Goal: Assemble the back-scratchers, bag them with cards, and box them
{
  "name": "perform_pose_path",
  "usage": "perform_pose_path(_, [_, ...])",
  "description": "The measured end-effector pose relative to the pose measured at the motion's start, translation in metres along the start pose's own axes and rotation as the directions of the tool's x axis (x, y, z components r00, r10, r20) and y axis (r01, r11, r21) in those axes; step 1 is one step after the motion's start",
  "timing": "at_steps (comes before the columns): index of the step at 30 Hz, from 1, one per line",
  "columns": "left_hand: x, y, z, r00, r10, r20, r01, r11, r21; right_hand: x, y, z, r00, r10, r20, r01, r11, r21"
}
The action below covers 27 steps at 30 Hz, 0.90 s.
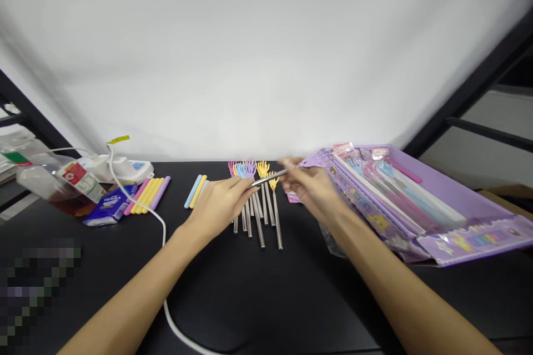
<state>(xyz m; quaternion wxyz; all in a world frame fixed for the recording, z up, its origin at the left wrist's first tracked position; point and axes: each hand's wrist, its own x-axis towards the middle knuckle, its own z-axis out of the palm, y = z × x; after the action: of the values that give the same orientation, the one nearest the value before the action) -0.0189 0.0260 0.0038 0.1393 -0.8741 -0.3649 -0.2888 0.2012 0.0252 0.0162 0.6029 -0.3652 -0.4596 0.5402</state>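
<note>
Both hands meet over a black table [258, 288]. My left hand [220, 202] pinches the metal rod end of a purple hand-shaped scratcher [291, 167], and my right hand [310, 186] grips the same tool nearer its purple head. Under the hands lies a row of several metal-rod scratchers [260, 199] with pink, blue, purple and yellow hand-shaped heads.
A purple display pack [420, 199] of more scratchers lies to the right. Pastel sleeves [147, 195] and two loose ones [195, 191] lie to the left, beside a blue packet [109, 205], a bottle [54, 183], a white power strip [120, 166] and its cable [164, 244].
</note>
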Motion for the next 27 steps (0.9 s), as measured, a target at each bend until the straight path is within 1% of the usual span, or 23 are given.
perform_pose_path(1, [0.000, 0.002, 0.000, 1.000, 0.010, 0.004, -0.010, 1.000, 0.003, -0.003, 0.004, 0.006, 0.995, 0.028, 0.092, -0.025, 0.999, -0.029])
perform_pose_path(2, [0.001, 0.004, 0.000, 1.000, 0.014, 0.007, -0.014, 1.000, 0.004, -0.005, 0.008, 0.011, 0.989, 0.039, 0.143, -0.031, 0.998, -0.057])
perform_pose_path(3, [0.002, 0.004, -0.001, 1.000, 0.012, 0.011, -0.012, 1.000, 0.001, -0.008, 0.010, 0.015, 0.987, 0.034, 0.154, -0.022, 0.997, -0.079])
perform_pose_path(5, [0.003, 0.003, -0.004, 1.000, -0.001, 0.024, 0.001, 1.000, -0.010, -0.009, 0.010, 0.018, 0.996, -0.004, 0.085, 0.012, 0.995, -0.097])
perform_pose_path(7, [0.004, -0.001, -0.007, 0.998, -0.016, 0.053, 0.017, 1.000, -0.015, -0.007, 0.006, 0.016, 0.999, -0.035, 0.008, 0.036, 0.996, -0.078])
perform_pose_path(10, [0.004, -0.007, -0.012, 0.997, -0.023, 0.070, 0.022, 1.000, 0.013, -0.001, 0.000, 0.009, 0.996, -0.070, -0.052, 0.071, 0.997, 0.033])
perform_pose_path(12, [0.002, -0.010, -0.013, 0.999, -0.015, 0.041, 0.013, 0.999, 0.047, 0.001, -0.001, 0.006, 0.990, -0.089, -0.108, 0.100, 0.990, 0.100])
perform_pose_path(14, [0.001, -0.010, -0.012, 1.000, 0.027, -0.005, -0.027, 0.996, 0.083, 0.000, 0.001, 0.006, 0.992, -0.073, -0.103, 0.085, 0.989, 0.120])
perform_pose_path(17, [0.002, -0.004, -0.006, 0.989, 0.127, -0.076, -0.117, 0.985, 0.125, -0.004, 0.006, 0.013, 1.000, -0.023, -0.004, 0.023, 0.996, 0.088])
perform_pose_path(18, [0.003, -0.001, -0.005, 0.985, 0.146, -0.095, -0.134, 0.983, 0.124, -0.005, 0.007, 0.015, 1.000, -0.026, 0.003, 0.026, 0.997, 0.073])
perform_pose_path(21, [0.008, 0.004, -0.004, 0.982, 0.142, -0.127, -0.130, 0.987, 0.094, -0.006, 0.007, 0.022, 0.994, -0.098, -0.055, 0.101, 0.994, 0.042])
perform_pose_path(23, [0.010, 0.002, -0.008, 0.983, 0.138, -0.118, -0.127, 0.987, 0.093, -0.003, 0.002, 0.019, 0.987, -0.137, -0.087, 0.141, 0.989, 0.043])
perform_pose_path(24, [0.009, -0.002, -0.011, 0.984, 0.138, -0.110, -0.127, 0.987, 0.101, 0.001, -0.002, 0.015, 0.982, -0.149, -0.117, 0.156, 0.986, 0.057])
perform_pose_path(26, [0.007, -0.012, -0.018, 0.989, 0.112, -0.094, -0.099, 0.987, 0.129, 0.009, -0.013, -0.001, 0.954, -0.180, -0.238, 0.210, 0.972, 0.106])
perform_pose_path(27, [0.005, -0.018, -0.021, 0.993, 0.082, -0.090, -0.068, 0.987, 0.148, 0.013, -0.020, -0.012, 0.922, -0.195, -0.334, 0.253, 0.957, 0.139])
